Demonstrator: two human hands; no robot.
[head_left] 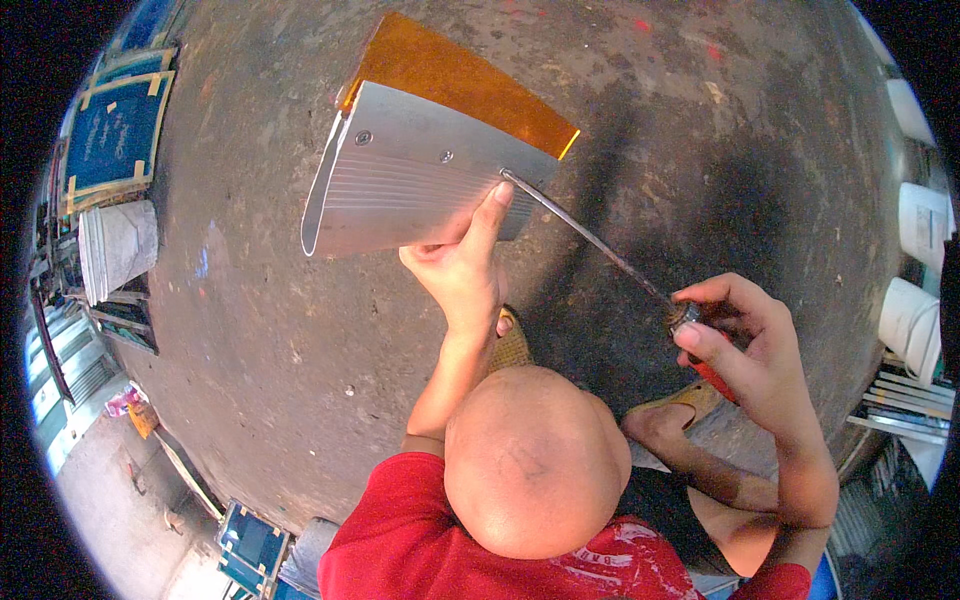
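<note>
My left hand grips a screen-printing squeegee, its thumb on the upper face and its other fingers hidden underneath. The squeegee has a ribbed silver metal holder and a translucent amber blade along its far edge. Two screw heads show on the holder, left of the screwdriver's tip. My right hand is closed around the handle of a long-shafted screwdriver, partly red and dark. The shaft slants up to the left, and its tip meets the holder just beyond my left thumb, where it covers the spot.
My bent knee rises between my arms, and my feet are in yellow sandals on the stained dark floor. Blue taped screen frames and a white bucket line the left. More white buckets and stacked slats stand right.
</note>
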